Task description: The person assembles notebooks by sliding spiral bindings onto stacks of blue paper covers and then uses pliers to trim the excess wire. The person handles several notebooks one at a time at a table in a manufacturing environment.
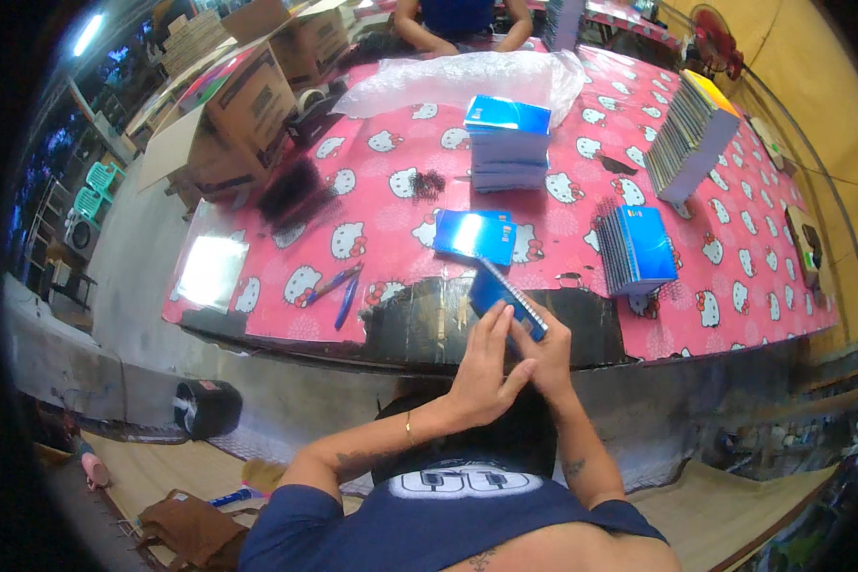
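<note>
A small blue spiral-bound notebook point(492, 288) is tilted between my hands at the table's near edge, its light binding edge running along the right side. My left hand point(486, 367) presses its fingers together against the cover, with the thumb lower down. From the right and below, my right hand point(549, 355) is closed round the same notebook, its fingers partly hidden. Just beyond lie a few flat blue notebooks point(467, 235). Blue-handled pliers point(348, 297) rest to the left.
Behind stands a tall stack of blue-covered pads point(509, 143). Bound notebooks stand at right in a near stack point(646, 250) and a taller far stack point(691, 138). Black wire coils point(300, 195), a clear plastic sheet point(214, 272) and cardboard boxes point(243, 119) are left. Another person's arms point(515, 24) are opposite.
</note>
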A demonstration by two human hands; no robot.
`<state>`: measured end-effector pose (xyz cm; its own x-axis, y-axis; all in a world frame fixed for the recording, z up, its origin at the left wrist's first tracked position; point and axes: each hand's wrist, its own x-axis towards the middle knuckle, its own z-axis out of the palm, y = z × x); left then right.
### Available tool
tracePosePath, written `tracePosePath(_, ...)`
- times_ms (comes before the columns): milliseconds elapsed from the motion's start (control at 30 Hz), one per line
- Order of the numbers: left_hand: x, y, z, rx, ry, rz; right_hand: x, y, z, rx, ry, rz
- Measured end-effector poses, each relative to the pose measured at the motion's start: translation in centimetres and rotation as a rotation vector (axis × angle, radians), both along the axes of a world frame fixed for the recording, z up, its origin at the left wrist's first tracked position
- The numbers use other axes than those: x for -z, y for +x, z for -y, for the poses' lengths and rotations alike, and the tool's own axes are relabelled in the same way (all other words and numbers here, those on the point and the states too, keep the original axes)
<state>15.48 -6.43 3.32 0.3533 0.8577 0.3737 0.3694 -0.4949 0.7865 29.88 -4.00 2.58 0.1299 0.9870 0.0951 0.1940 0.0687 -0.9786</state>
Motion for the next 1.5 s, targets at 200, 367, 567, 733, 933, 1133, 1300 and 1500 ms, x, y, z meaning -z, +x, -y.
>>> tracePosePath(200, -3.0, -3.1, -2.9, -0.058, -0.361, 0.230, -6.0, -0.8, 2.8, -0.085, 0.399, 0.575)
tracePosePath(367, 1.5, -4.1, -7.1, 0.150, -0.405, 0.227, -3.9, 1.0, -1.3, -0.120, 0.598, 0.980)
tracePosePath(567, 0.0, -12.7, -9.0, -0.347, 0.045, -0.442, -2.8, 0.8, -2.3, -0.083, 0.545, 0.922)
tracePosePath(733, 1.9, -20.1, -8.2, -0.424, 0.155, -0.824, -3.2, -0.3, -1.8, -0.054, 0.525, 0.836)
tracePosePath(933, 2.7, -13.6, -6.8, -0.559, 0.281, -0.425, -3.0, -1.0, -1.6, -0.017, 0.503, 0.856)
tracePosePath(1133, 3.3, -9.7, -9.7, -0.578, 0.264, -0.694, -2.8, -1.6, -1.6, 0.033, 0.526, 0.856)
tracePosePath(1300, 0.5, -11.4, -9.1, -0.458, 0.136, -0.490, -2.9, -1.1, -1.3, 0.024, 0.465, 0.852)
tracePosePath(1500, 0.5, -12.7, -5.3, -0.272, 0.039, -0.402, -3.3, -1.4, -1.1, 0.006, 0.474, 0.845)
